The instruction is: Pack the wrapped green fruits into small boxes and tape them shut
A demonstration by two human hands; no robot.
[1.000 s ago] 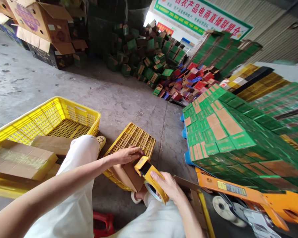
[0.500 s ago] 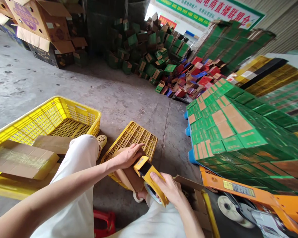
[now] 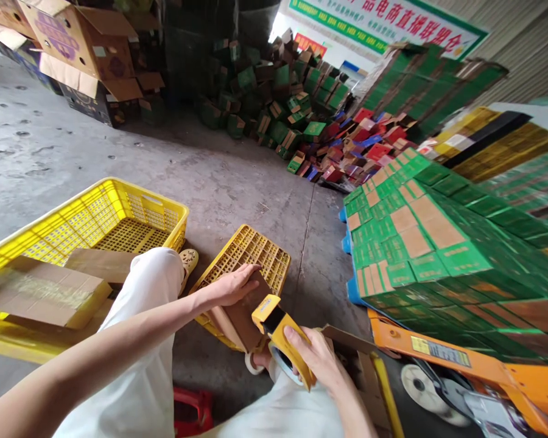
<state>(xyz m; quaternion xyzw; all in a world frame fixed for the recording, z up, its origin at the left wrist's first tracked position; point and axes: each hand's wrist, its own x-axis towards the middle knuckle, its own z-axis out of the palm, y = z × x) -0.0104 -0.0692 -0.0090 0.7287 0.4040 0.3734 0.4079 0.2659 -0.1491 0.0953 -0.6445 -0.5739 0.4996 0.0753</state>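
Observation:
My left hand (image 3: 234,286) lies with its fingers stretched out along the top of a brown cardboard box (image 3: 243,323). This box stands on an upturned yellow plastic crate (image 3: 265,258) between my legs. In my right hand (image 3: 318,356) is a yellow tape dispenser (image 3: 288,340), my fingers wrapped round its body. A roll of tape shows beneath it. The dispenser's head points toward the box's right end, with a small gap seeming to lie between them.
A large yellow basket (image 3: 164,214) with closed cartons (image 3: 45,292) is on my left. To the right are stacked green boxes (image 3: 420,243) on a blue pallet and an orange pallet jack (image 3: 466,359). An open carton (image 3: 369,389) stands by my right knee, a red stool (image 3: 194,410) below me.
My right hand has drawn the tape dispenser slightly down and right, away from my left hand. More of the box's top shows between them. My left hand stays on the box.

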